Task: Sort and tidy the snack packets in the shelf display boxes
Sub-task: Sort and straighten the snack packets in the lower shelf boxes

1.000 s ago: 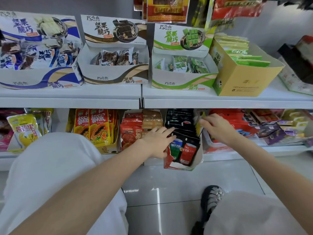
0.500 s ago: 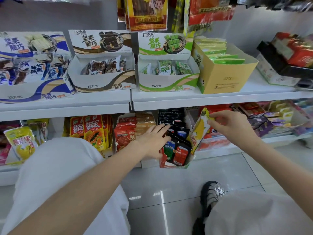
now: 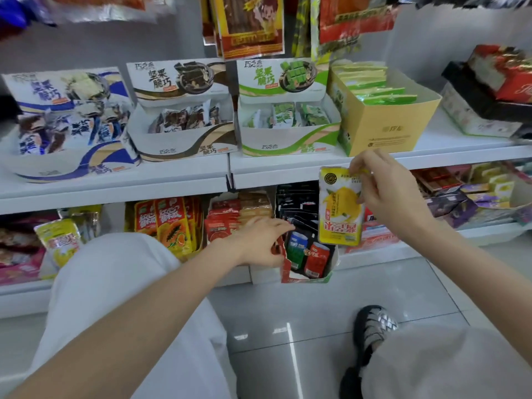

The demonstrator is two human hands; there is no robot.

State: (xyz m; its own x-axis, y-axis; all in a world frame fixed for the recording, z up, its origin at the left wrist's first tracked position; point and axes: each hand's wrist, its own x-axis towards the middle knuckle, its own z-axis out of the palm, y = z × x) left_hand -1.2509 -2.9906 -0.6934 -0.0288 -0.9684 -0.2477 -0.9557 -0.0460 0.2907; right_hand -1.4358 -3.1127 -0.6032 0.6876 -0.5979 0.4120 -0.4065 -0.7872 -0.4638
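While right hand [image 3: 385,194] pinches yellow packet [image 3: 340,205] by its top – likely misfiled | left hand [image 3: 260,243], fingers relaxed, steadies black box [image 3: 305,263]

Bright, even light; blurred, warped edges.

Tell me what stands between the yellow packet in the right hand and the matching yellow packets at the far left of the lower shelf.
The left forearm and the raised left knee lie across that path. The yellow packet hangs from the right hand; the matching packet sits beyond the knee.
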